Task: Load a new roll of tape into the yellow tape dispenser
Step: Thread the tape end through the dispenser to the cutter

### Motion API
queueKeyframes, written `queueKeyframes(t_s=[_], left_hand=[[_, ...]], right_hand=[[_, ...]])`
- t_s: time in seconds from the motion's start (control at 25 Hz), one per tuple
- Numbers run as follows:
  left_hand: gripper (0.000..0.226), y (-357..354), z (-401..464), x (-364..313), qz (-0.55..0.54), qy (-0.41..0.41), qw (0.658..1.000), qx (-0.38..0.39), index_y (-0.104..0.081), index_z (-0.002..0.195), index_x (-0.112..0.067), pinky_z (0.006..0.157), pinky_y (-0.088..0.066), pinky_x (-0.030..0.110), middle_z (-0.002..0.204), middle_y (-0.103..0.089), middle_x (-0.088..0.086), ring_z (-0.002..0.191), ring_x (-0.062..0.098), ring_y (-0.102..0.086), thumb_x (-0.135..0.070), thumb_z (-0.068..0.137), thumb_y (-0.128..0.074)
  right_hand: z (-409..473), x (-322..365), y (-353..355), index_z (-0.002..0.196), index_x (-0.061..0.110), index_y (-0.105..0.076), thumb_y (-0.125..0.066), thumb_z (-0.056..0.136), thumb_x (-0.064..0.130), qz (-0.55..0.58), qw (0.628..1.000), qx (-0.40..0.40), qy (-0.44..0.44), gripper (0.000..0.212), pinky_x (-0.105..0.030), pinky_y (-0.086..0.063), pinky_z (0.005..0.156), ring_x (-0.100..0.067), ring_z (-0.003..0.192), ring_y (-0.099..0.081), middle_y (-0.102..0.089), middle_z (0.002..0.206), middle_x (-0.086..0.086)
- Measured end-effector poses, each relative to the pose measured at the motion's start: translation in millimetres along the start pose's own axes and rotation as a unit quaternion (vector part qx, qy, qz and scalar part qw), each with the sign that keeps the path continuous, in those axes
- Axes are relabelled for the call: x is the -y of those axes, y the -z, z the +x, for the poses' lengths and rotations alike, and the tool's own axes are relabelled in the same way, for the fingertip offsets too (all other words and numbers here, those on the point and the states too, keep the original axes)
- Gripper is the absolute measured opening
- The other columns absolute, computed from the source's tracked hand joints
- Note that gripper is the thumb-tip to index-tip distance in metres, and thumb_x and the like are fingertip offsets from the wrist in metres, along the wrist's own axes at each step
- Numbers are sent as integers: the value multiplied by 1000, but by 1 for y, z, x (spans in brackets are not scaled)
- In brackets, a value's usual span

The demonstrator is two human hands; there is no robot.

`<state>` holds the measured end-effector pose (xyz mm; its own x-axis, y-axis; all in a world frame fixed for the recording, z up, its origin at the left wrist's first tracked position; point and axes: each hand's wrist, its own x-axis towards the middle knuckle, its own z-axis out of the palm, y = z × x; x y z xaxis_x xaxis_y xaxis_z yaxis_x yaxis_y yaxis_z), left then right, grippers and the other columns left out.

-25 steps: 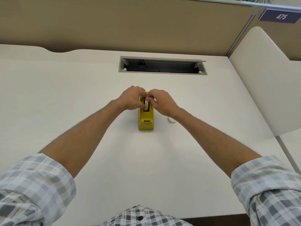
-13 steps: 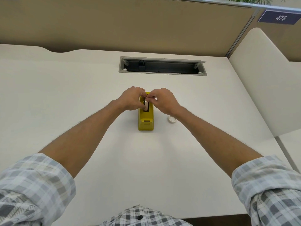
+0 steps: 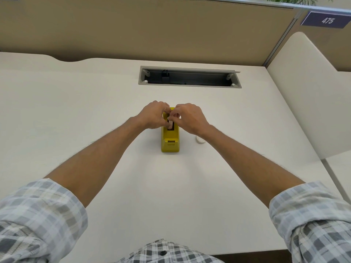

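Note:
The yellow tape dispenser stands on the white desk, its cutter end toward me. A white tape roll sits on edge in the dispenser's dark slot, mostly hidden by fingers. My left hand and my right hand meet over the slot, their fingertips pinching the roll from either side. A small white round piece lies on the desk just right of the dispenser, partly under my right wrist.
A grey cable tray opening is cut into the desk beyond the hands. A tan partition wall runs along the back. A cream side panel rises at the right edge.
My right wrist has shifted slightly up and left, uncovering more of the small white round piece. Both hands stay at the slot on the roll.

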<state>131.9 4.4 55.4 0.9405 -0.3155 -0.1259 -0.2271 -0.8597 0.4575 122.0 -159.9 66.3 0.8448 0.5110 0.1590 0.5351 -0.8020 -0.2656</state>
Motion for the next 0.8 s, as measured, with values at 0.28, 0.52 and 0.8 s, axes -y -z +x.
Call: queueKeyframes(t_s=[0.28,0.52,0.8], left_hand=[[41,0,-2,1,-7,-10,1000,-10,-72,105,-21,74,-44,32,114,-65,1,96,21,-56,-36,68,-83],[47,-5,-6,4,-41,-2,999,-12,-67,115,-21,83,-44,34,127,-58,4,110,26,-55,-31,71,-82],[37,-32,-27,4,-180,14,980,-87,-57,128,-32,96,-38,34,148,-40,4,128,26,-44,-38,92,-59]], right_hand=[[-2,2,-4,104,12,-70,-48,100,26,-17,1000,5,1,27,-27,-41,66,-21,84,-62,-69,95,-4],[1,0,-7,104,11,-67,-51,100,26,93,992,20,-81,23,-35,-53,76,-21,85,-62,-70,96,-6],[1,-8,-10,103,14,-62,-48,101,29,77,994,30,-71,21,-36,-54,73,-20,83,-61,-67,95,-4]])
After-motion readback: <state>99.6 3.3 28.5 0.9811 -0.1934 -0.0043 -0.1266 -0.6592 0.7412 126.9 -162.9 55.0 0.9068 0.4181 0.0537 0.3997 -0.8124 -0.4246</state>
